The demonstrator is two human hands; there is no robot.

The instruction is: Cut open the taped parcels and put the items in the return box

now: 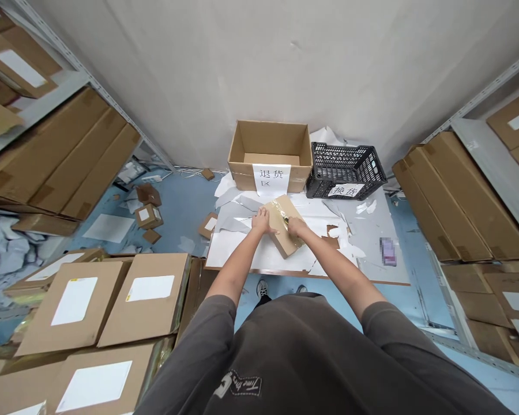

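Note:
A taped cardboard box [290, 245] lies at an angle on the white worktable [372, 265] in front of me. My left hand [262, 221] holds the box by its left edge, the thumb stretched over the top. Wrapped round a small yellow-and-black box cutter [286, 221], my right hand [296, 226] rests over the taped top face. Its blade is too small to make out. Clear tape shines along the middle of the box.
Behind the box stand an open carton [270, 147] with a paper sign and a black plastic crate [343, 167]. Torn paper [237, 207] covers part of the table. A purple item [388, 252] lies at right. Stacked boxes [145, 297] and shelves flank me.

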